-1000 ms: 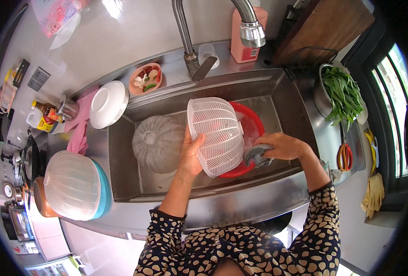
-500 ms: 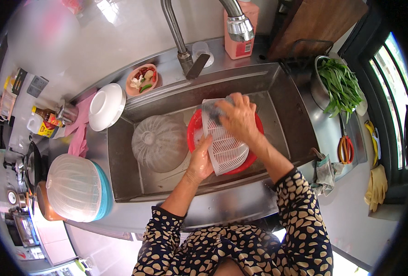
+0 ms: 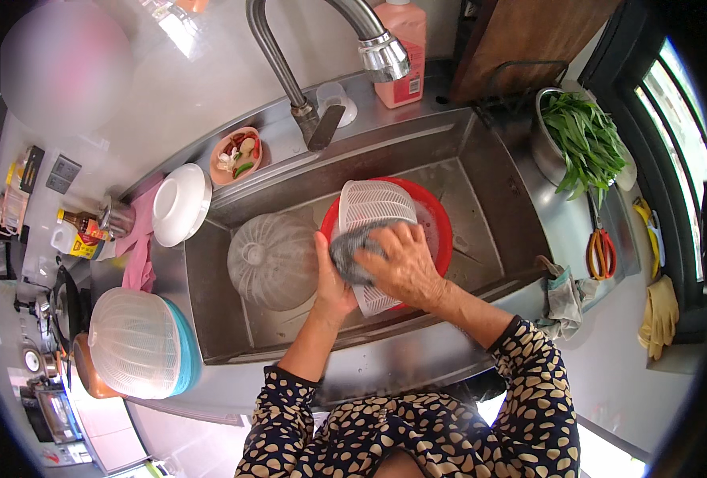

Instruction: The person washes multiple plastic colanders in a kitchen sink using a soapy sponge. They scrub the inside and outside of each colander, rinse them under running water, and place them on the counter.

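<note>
My left hand (image 3: 333, 283) grips the side of a white slotted plastic basket (image 3: 373, 199), tilted over a red basin (image 3: 443, 231) in the sink. Soapy water shows inside the basin. My right hand (image 3: 408, 267) presses a dark grey scrubbing pad (image 3: 355, 251) against the basket's surface, its fingers curled over the pad. Left of the basin, a translucent ribbed plastic basket (image 3: 267, 263) lies upside down on the sink floor.
The metal sink (image 3: 501, 215) has a faucet (image 3: 310, 119) reaching over it. On the left rim are a white bowl (image 3: 182, 203) and stacked baskets (image 3: 134, 342). Rightward sit a pot of leafy greens (image 3: 581, 139), scissors (image 3: 600, 253) and a damp cloth (image 3: 562, 307).
My right hand and the pad have moved down and toward me, from the basket's upper part to its lower part. The basket has tilted. The whole view has shifted slightly.
</note>
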